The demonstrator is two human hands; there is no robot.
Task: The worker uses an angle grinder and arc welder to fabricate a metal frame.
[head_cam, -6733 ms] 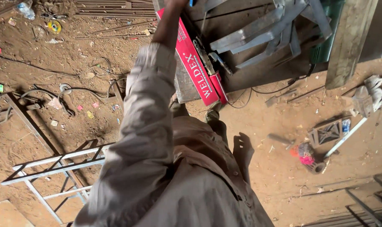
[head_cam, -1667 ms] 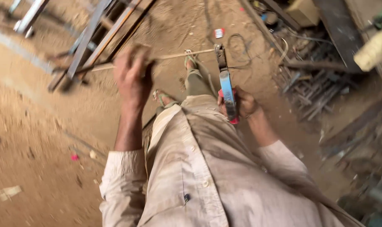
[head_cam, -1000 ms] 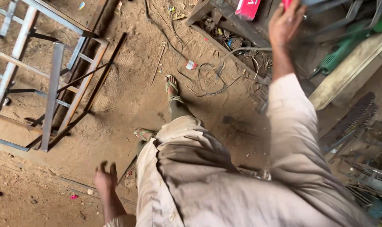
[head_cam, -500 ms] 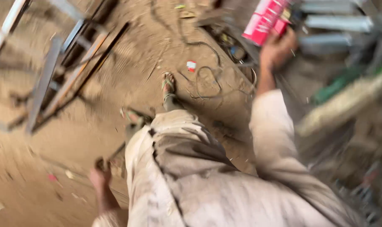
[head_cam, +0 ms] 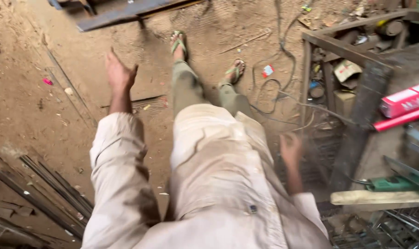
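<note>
Left hand (head_cam: 118, 74) is stretched out over the dirt floor (head_cam: 29, 106), grip open and empty. Right hand (head_cam: 290, 148) hangs blurry beside the metal rack (head_cam: 357, 110), so I can't tell its grip; open floor lies to the left.

Dusty matt cloth shirt (head_cam: 218, 184), rough sandy floor (head_cam: 34, 106), rusty metal frame (head_cam: 352, 133), glossy red box (head_cam: 405, 99).

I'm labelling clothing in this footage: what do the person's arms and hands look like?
Both arms wear long, loose, dusty beige sleeves with buttoned-looking cuffs at the wrists. The left hand and right hand are bare: no gloves, rings or watch visible; the right is motion-blurred.
</note>
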